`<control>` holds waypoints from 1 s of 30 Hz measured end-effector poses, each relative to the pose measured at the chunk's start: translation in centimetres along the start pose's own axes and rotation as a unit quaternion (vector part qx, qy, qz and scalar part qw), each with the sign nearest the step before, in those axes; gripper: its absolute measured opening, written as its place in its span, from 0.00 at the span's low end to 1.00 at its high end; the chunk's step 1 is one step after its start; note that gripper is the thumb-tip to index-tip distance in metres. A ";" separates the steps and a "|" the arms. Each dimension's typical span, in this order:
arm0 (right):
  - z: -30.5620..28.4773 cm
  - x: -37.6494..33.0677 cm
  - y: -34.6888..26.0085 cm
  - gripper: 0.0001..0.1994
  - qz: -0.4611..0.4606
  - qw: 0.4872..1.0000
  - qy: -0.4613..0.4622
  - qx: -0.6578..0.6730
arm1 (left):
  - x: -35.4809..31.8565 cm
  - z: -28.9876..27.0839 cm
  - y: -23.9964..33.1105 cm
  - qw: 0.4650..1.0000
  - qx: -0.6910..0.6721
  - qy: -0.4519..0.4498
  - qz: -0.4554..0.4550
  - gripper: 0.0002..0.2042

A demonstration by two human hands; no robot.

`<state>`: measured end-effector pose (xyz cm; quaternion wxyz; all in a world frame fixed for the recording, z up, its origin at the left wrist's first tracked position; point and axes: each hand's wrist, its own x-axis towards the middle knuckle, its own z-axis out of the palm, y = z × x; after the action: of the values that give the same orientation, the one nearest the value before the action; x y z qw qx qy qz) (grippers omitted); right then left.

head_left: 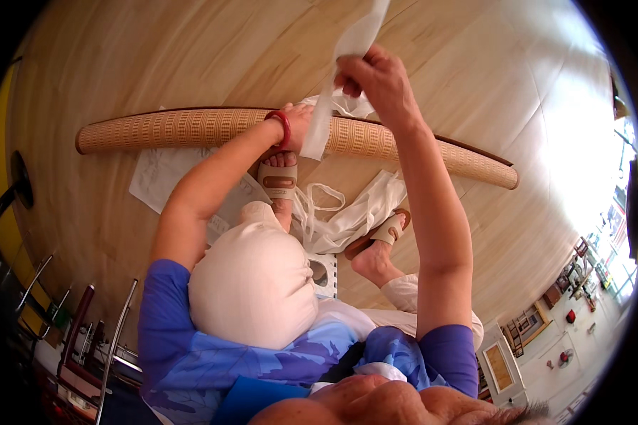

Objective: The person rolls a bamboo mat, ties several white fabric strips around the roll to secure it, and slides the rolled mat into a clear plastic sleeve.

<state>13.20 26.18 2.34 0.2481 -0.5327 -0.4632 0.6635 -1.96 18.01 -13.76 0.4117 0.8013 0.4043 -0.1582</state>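
Observation:
A long rolled woven mat (170, 131), tan with a dark brown edge, lies crosswise on the floor ahead of my feet. My left hand (299, 126), with a red bangle at its wrist, is closed over the top of the roll near its middle; part of its fingers is hidden. Above the roll, my right hand (368, 74) pinches a white cloth strip (321, 127). One end of the strip hangs down across the mat beside my left hand, and the other runs up out of view. More white cloth (344, 106) bunches behind the roll.
A crumpled white cloth bag (361, 216) with a loop handle lies between my sandaled feet (279, 177). Under the roll's left part is a pale translucent sheet (170, 177). Metal-framed furniture (113, 340) stands at the left. A white cabinet (503, 365) is at the lower right.

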 end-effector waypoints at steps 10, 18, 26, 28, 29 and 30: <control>1.3 8.4 7.7 0.11 -0.001 0.999 0.003 0.047 | -0.3 1.5 -0.5 0.946 -0.214 0.236 -0.069 0.17; -5.9 2.1 15.5 0.20 -0.039 0.729 -0.055 -0.681 | -0.3 2.1 -2.3 0.863 -0.442 0.229 -0.084 0.20; -6.3 -2.3 11.7 0.06 0.091 0.958 0.129 -0.238 | -0.3 1.0 -2.7 0.827 -0.462 0.298 -0.122 0.24; -4.7 -6.7 10.0 0.07 0.146 0.982 0.060 -0.104 | 0.0 0.9 -2.7 0.845 -0.419 0.301 -0.143 0.24; -3.6 -9.5 9.7 0.07 0.168 0.984 0.003 -0.060 | 0.4 1.1 -2.9 0.859 -0.387 0.297 -0.153 0.25; -1.6 -11.7 9.1 0.07 0.156 0.982 -0.035 -0.097 | 0.6 1.2 -3.1 0.873 -0.354 0.292 -0.165 0.26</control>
<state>19.81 13.06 -0.07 0.0723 -0.5962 -0.4454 0.6640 -3.88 18.42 -16.53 0.4992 0.5331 0.6614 0.1707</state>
